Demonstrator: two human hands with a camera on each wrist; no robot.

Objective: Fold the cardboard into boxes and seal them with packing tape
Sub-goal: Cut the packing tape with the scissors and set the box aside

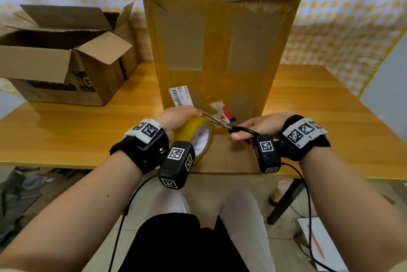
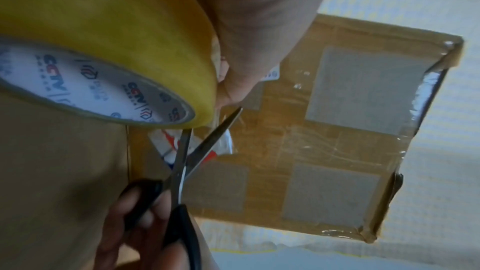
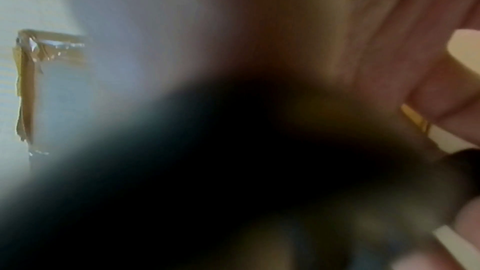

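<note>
A tall cardboard box, heavily taped, stands upright on the wooden table, with one flap lying flat toward me. My left hand grips a yellow roll of packing tape at the box's foot. My right hand holds black-handled scissors, blades parted just beside the roll. The right wrist view is mostly a dark blur, with a box corner at its left.
An open cardboard box with raised flaps sits at the table's back left. A chequered yellow curtain hangs behind. Below the table lie a cup, papers and clutter on the floor.
</note>
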